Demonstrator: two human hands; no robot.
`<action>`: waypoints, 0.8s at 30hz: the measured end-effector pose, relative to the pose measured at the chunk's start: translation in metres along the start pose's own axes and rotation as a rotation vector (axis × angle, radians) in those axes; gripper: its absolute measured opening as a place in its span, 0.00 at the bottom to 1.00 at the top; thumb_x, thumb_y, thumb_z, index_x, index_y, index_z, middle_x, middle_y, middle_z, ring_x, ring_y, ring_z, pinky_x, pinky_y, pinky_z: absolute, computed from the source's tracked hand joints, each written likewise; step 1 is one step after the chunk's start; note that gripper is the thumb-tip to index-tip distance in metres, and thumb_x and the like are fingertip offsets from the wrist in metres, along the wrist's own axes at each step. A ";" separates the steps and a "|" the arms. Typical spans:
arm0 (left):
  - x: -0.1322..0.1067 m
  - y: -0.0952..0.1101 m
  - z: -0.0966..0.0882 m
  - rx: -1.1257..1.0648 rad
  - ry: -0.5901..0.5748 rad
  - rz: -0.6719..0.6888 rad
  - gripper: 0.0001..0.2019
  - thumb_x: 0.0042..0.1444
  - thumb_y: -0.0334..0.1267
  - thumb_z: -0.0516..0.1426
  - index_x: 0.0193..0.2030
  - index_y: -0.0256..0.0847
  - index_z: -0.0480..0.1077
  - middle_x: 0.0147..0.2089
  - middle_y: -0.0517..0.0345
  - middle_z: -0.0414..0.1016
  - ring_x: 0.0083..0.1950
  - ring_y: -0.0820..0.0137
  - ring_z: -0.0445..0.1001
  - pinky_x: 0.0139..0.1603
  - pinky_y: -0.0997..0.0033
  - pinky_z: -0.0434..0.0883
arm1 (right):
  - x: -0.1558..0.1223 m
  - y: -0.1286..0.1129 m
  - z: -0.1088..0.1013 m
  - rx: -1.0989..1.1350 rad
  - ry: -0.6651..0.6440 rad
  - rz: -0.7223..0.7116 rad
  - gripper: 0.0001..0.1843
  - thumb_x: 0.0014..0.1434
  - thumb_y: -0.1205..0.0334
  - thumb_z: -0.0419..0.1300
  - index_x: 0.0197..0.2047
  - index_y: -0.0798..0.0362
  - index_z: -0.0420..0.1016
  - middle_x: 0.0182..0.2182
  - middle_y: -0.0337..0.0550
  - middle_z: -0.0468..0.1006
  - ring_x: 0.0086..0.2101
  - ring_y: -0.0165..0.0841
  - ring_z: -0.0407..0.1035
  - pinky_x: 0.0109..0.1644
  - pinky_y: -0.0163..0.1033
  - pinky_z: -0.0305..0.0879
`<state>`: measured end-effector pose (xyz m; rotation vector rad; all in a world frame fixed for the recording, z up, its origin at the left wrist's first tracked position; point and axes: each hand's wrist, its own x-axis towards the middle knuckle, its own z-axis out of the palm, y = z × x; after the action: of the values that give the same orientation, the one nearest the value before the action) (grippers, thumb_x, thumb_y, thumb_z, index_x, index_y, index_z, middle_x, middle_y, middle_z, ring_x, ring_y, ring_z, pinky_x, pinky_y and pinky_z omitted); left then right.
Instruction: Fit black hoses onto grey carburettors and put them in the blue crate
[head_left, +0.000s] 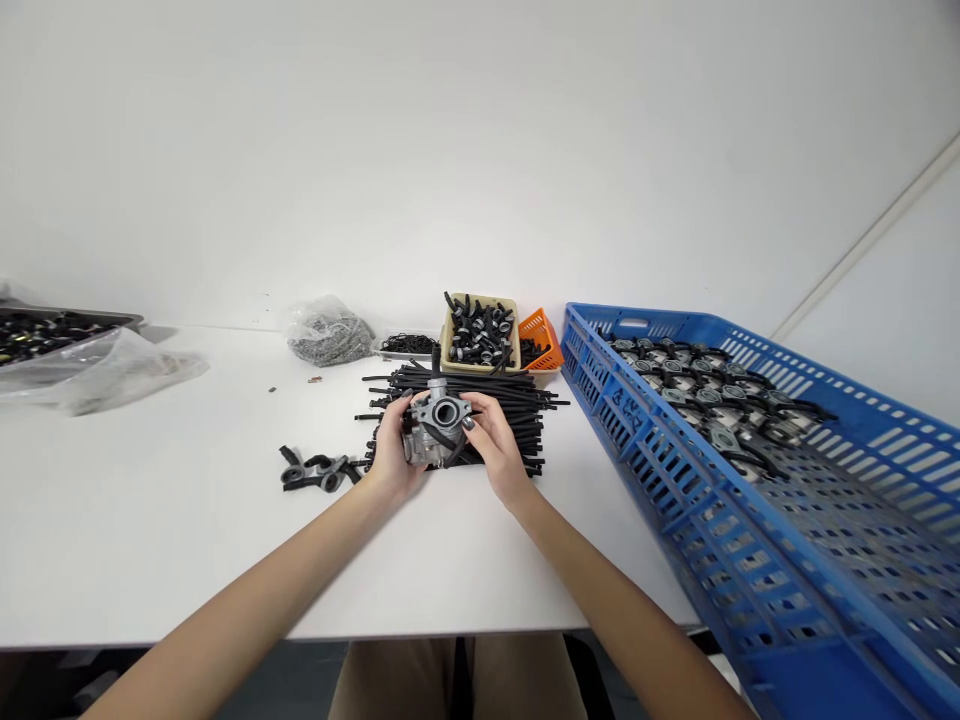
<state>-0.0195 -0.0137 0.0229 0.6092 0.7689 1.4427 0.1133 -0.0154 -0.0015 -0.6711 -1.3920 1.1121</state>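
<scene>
Between both hands I hold a silver metal carburetor, its round bore facing me and a black part standing up from its top. My left hand is closed around its left side. On the right side, my right hand grips it, with the thumb at the front near the flange. Part of the carburetor's body is hidden by my fingers. Just behind and under it lies a wide pile of black rubber hoses. Left of my left hand, several small black fittings with grey rings lie on the white table.
At right, a large blue crate holds rows of carburetors. Along the wall stand a cream basket of black fittings, an orange basket, a tray of black rings and a plastic bag. A dark tray sits far left.
</scene>
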 end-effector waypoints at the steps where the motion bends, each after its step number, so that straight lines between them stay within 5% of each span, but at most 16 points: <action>1: 0.000 0.000 0.000 0.003 -0.009 0.007 0.18 0.48 0.49 0.57 0.39 0.37 0.74 0.26 0.58 0.77 0.24 0.67 0.74 0.23 0.70 0.70 | 0.000 0.000 0.000 -0.015 -0.006 -0.005 0.21 0.59 0.49 0.57 0.52 0.48 0.64 0.48 0.45 0.70 0.42 0.35 0.67 0.43 0.39 0.67; 24: 0.003 -0.005 -0.003 -0.003 0.006 0.033 0.15 0.45 0.47 0.60 0.35 0.39 0.74 0.27 0.60 0.77 0.25 0.69 0.72 0.25 0.73 0.67 | 0.001 -0.003 -0.002 -0.014 -0.034 0.099 0.32 0.48 0.58 0.64 0.56 0.48 0.63 0.52 0.47 0.65 0.45 0.35 0.67 0.48 0.39 0.65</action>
<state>-0.0184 -0.0115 0.0172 0.6176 0.7647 1.4762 0.1158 -0.0153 0.0010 -0.7406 -1.4092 1.1979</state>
